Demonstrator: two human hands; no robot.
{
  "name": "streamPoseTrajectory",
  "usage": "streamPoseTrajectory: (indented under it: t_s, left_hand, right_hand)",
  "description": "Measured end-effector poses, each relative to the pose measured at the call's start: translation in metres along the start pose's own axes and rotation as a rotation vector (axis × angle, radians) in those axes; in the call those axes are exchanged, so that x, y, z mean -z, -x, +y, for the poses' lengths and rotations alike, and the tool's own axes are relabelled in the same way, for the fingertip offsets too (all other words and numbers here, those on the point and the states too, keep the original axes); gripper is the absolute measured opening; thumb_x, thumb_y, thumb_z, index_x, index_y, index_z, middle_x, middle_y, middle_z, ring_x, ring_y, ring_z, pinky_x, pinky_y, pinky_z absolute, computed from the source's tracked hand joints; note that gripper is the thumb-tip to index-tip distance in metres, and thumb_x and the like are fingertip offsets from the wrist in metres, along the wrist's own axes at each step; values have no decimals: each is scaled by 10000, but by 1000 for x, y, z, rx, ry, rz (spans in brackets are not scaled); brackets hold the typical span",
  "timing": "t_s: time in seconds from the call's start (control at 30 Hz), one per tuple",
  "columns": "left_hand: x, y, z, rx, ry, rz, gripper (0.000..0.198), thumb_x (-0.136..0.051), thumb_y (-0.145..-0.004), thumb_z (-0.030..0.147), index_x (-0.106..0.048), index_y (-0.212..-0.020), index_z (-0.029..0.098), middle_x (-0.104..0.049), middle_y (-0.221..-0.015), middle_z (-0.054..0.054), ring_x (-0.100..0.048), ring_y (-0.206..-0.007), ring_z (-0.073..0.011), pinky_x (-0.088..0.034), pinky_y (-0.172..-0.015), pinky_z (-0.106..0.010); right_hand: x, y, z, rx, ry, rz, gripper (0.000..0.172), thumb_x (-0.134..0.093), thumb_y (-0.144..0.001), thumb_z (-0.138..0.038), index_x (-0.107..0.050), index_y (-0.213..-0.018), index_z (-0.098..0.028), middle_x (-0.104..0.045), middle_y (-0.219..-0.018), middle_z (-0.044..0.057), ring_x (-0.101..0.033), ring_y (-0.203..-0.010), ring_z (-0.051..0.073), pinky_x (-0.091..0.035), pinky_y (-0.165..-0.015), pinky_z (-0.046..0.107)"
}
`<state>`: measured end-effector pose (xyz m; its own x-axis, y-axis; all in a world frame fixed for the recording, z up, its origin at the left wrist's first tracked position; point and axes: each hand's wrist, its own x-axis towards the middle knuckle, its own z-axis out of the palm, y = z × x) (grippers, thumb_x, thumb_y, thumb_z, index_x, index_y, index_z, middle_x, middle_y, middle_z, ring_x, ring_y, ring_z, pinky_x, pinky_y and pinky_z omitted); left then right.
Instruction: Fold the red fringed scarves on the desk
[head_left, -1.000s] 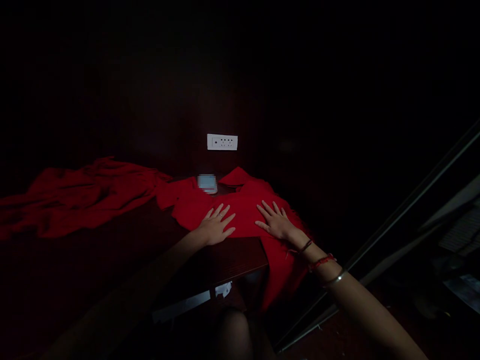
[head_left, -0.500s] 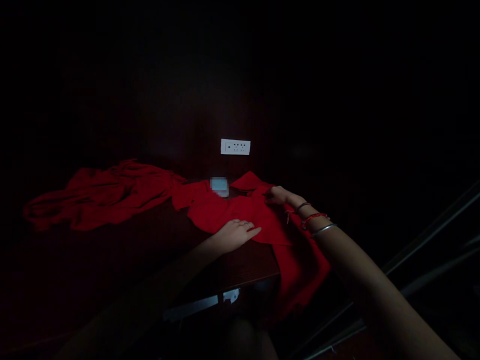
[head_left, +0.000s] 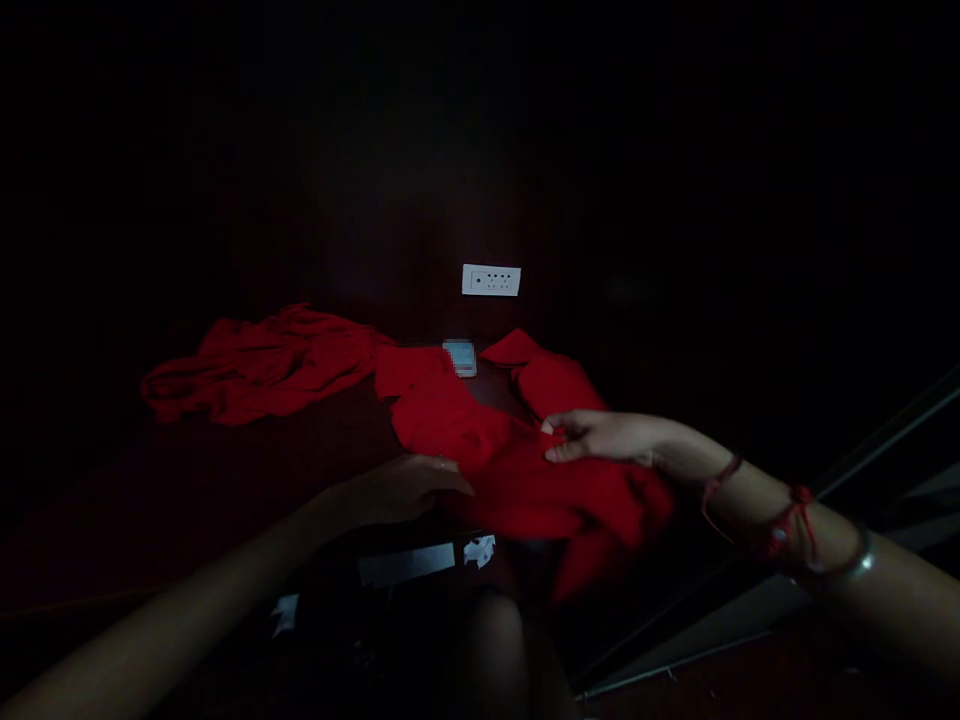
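light: very dim | wall: dark — white socket (head_left: 491,280) | table (head_left: 300,450): dark wood

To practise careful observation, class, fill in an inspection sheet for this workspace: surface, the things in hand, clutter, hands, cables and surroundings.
Surface: dark table, dimly lit.
Things in hand: red cloth spread on the table, its right part hanging over the edge.
Clutter: second red cloth crumpled at far left; small pale object, blurred.
Hands: left hand lies palm down at the cloth's near edge; right hand touches a fold, grip unclear; bracelets on that wrist.
Cables: nothing seen.
Surroundings: white wall socket on a dark wall; the rest is too dark to tell.
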<state>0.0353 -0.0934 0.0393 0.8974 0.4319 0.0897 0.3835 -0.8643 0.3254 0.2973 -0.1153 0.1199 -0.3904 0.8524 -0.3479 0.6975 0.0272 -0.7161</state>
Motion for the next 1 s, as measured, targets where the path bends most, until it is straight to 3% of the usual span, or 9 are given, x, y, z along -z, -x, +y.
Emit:
streamPoseTrajectory:
  t_s: [0.13,0.23,0.33,0.43,0.53,0.6,0.7,0.8,1.0]
  left_hand:
    - [13,40,-3,-15,212,-107,395,-378,-685,67,-557,-987,248,-571,-998,7,-514,-921,-132,-389,-818,-249]
    - [19,43,-18,117,210,84,319,-348,-782,190,-510,-1057,205,-513,-1098,-45,-474,-1003,-143,-371,-855,-266]
    - [12,34,-38,371,-44,244,447,-366,-803,360,-367,-1210,175,-321,-1290,-100,-290,-1179,-204,-260,-954,-342]
    - [-4,25,-53,474,-208,109,686,-406,-755,494,-171,-1308,162,-75,-1376,-140,-70,-1246,-265,-175,-979,-406]
    - [-11,18,-62,450,-232,48,690,-321,-781,530,-72,-1324,183,12,-1382,-126,15,-1251,-245,-151,-983,-403]
    - [-10,12,-70,430,-231,40,689,-303,-782,543,-58,-1324,196,18,-1384,-110,30,-1251,-231,-150,-985,-391]
    - [-3,-2,-90,433,-234,62,692,-309,-775,551,-82,-1322,193,4,-1385,-110,25,-1252,-231,-144,-987,-388]
    - [2,-14,-112,452,-253,135,676,-341,-776,524,-139,-1316,171,-46,-1382,-123,-19,-1253,-241,-154,-988,-382]
    - [3,-10,-117,522,-251,494,537,-363,-775,490,-347,-1226,198,-319,-1221,-93,-344,-1118,-210,-290,-929,-338]
  right_hand:
    - [-70,8,15,-105,-222,-316,344,-529,-704,-283,-457,-1023,-177,-591,-809,12,-544,-556,61,-385,-427,135]
    - [-87,-10,21,-56,81,-244,221,-495,-732,-262,-521,-914,-140,-600,-649,9,-543,-501,82,-398,-448,169]
    - [-80,-38,14,32,344,87,240,-449,-763,-345,-557,-819,-138,-608,-612,34,-572,-550,125,-411,-508,207]
    - [-72,-66,5,69,358,344,412,-449,-742,-449,-514,-987,-125,-628,-834,95,-593,-734,170,-430,-619,238]
    - [-74,-90,0,90,301,398,589,-559,-671,-394,-386,-1161,-117,-537,-1092,120,-542,-923,189,-418,-741,246]
    - [-74,-106,0,109,301,424,573,-581,-652,-254,-379,-1175,-137,-509,-1139,95,-513,-977,178,-399,-789,234]
    - [-65,-130,4,112,326,495,501,-530,-664,-140,-410,-1150,-169,-518,-1130,51,-496,-996,146,-380,-814,211]
    - [-48,-146,8,55,341,512,453,-502,-709,-189,-404,-1150,-151,-546,-1076,70,-520,-954,155,-395,-787,233]
    - [-50,-129,11,130,408,599,670,-560,-674,-406,-276,-1219,-139,-511,-1094,145,-510,-964,218,-395,-753,281]
